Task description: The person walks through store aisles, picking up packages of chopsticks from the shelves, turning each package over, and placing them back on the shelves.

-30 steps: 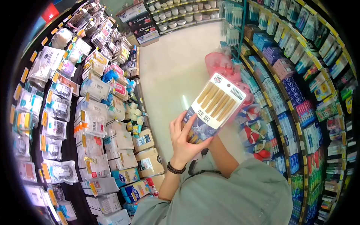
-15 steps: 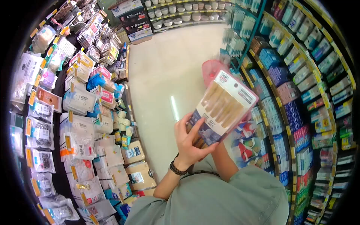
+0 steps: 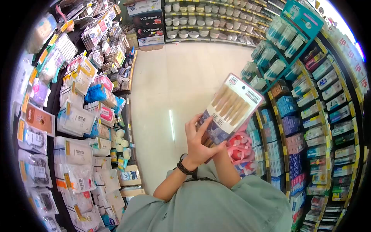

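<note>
A flat blister pack (image 3: 228, 110) of light-brown wooden sticks, which look like chopsticks, is tilted in front of me. Its card is white at the top and dark blue with white characters lower down. My left hand (image 3: 201, 139) grips its lower left edge, the index finger lying over the printed front and the thumb along the bottom. Behind the pack goes my right hand (image 3: 221, 154); its fingers are hidden, so their hold does not show. A pink-and-white plastic bag (image 3: 241, 149) hangs beside my right forearm, partly covered by the pack.
Hanging packaged goods (image 3: 79, 120) line the left shelf. On the right, a curved shelf (image 3: 286, 143) holds boxed goods, with a teal rack (image 3: 295, 42) at its far end. Bowls (image 3: 193, 34) and stacked boxes (image 3: 148, 23) stand beyond the pale floor (image 3: 162, 77).
My view has shifted, showing more of the far bowl shelves and the teal rack. The pack stays in my hands, turned slightly. The pink bag now shows lower down beside it.
</note>
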{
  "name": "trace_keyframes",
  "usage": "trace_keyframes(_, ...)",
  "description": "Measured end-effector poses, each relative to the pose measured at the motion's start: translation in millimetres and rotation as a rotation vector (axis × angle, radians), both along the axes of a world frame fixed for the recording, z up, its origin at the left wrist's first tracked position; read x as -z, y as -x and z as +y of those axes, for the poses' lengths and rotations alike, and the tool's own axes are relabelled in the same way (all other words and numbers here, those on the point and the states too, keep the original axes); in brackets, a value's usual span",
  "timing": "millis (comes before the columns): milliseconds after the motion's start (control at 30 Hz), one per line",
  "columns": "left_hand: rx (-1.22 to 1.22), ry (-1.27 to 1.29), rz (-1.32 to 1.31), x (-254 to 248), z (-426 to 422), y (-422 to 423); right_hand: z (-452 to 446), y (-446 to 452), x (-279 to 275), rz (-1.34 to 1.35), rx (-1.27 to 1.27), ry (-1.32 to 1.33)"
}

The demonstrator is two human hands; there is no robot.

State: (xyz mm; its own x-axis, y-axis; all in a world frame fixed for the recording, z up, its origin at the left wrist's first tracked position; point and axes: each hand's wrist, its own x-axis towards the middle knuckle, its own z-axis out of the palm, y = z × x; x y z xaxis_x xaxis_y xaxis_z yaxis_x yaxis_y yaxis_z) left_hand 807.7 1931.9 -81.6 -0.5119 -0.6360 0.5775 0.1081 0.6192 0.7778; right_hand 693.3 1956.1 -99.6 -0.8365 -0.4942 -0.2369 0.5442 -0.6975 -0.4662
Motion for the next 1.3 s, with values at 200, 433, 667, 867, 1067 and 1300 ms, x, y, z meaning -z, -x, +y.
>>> trace_keyframes(200, -0.047, -0.030, 0.066, 0.5, -68.7, 26.2, -62.1, 44.4, -5.7, -0.033, 0.036, 0.050)
trace_keyframes(433, -0.071, 0.036, -0.054, 29.8, -148.6, 75.5, -155.2, 80.2, 13.4, -0.127, 0.075, 0.033)
trace_keyframes(667, -0.147, 0.080, -0.076, 25.6, -279.4, 127.3, -301.0, 181.8, 44.2, -0.088, 0.081, 0.098)
trace_keyframes(867, -0.130, 0.109, -0.143, 4.0, -379.3, 176.5, -410.2, 214.3, -31.4, -0.166, -0.072, 0.217)
trace_keyframes(1067, -0.161, 0.107, -0.157, 8.6, -450.0, 204.6, -483.2, 240.5, -21.0, -0.253, -0.136, 0.139)
trace_keyframes(1300, -0.157, 0.053, -0.090, 20.0, -538.7, 246.6, -572.1, 282.1, -4.8, -0.257, -0.097, 0.118)
